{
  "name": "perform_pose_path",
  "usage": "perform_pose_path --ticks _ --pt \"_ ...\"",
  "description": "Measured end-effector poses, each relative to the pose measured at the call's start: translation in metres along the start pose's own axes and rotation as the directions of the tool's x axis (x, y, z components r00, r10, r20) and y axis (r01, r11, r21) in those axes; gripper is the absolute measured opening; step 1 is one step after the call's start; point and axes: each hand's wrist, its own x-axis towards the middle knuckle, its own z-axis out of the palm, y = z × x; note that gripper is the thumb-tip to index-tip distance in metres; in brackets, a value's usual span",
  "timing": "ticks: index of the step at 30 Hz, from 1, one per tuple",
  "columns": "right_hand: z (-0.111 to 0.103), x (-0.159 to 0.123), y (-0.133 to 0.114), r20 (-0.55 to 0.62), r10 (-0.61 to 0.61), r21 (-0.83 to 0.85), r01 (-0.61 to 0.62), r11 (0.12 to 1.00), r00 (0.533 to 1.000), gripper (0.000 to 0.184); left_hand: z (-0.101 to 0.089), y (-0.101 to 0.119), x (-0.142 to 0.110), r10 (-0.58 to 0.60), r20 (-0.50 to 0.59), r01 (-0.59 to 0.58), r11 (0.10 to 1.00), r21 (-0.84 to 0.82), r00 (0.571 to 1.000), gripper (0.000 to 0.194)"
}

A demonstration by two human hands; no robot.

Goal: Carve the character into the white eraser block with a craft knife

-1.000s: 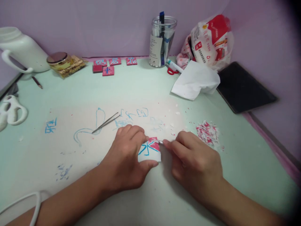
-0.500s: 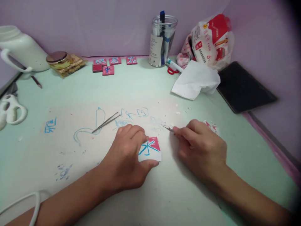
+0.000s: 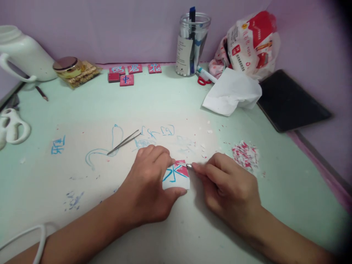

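Observation:
Between the thumb and fingers of my left hand [image 3: 150, 179] is a small square tile [image 3: 180, 182], held flat on the table. White covers its lower part, red shows at the upper right, and blue strokes form a character. My left fingers hide its left side. My right hand [image 3: 231, 183] is closed around a slim metal craft knife [image 3: 189, 166], whose blade lies over the red corner of the tile. A pair of tweezers [image 3: 123, 142] rests on the table beyond my left hand.
Red and white scraps [image 3: 245, 156] lie right of my right hand. Behind stand a jar of pens [image 3: 185, 55], several red tiles [image 3: 127, 80], crumpled white paper [image 3: 231, 91] and a dark tablet [image 3: 293, 99]. White scissors [image 3: 16, 128] lie at the left, near a white jug [image 3: 30, 55].
My right hand has brought the craft knife down and left, from beyond the tile onto its red corner. My left hand keeps its hold, and the scrap pile now shows more fully.

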Motion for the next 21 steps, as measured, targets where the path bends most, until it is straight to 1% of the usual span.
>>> perform_pose_path --ticks 5,8,11,21 --pt "-0.0024 0.0005 -0.0003 0.034 -0.009 -0.007 0.009 1.0 0.999 0.017 -0.0004 0.0 0.0007 0.01 0.008 -0.01 1.0 -0.004 1.0 0.028" --pt "-0.0002 0.0021 -0.0015 0.0 -0.022 -0.06 0.022 0.998 1.0 0.016 -0.0004 -0.0005 0.0011 0.016 0.003 -0.016 1.0 -0.002 1.0 0.029" --pt "0.0028 0.0036 -0.0034 -0.042 -0.026 -0.119 0.021 0.993 0.999 0.02 -0.0005 -0.0009 0.001 0.025 -0.004 -0.025 1.0 0.001 1.0 0.03" --pt "0.0031 0.0035 -0.0082 -0.045 0.023 -0.175 -0.031 0.984 0.999 0.022 0.0003 -0.0004 0.0004 0.011 0.0 -0.011 1.0 0.024 1.0 0.033"
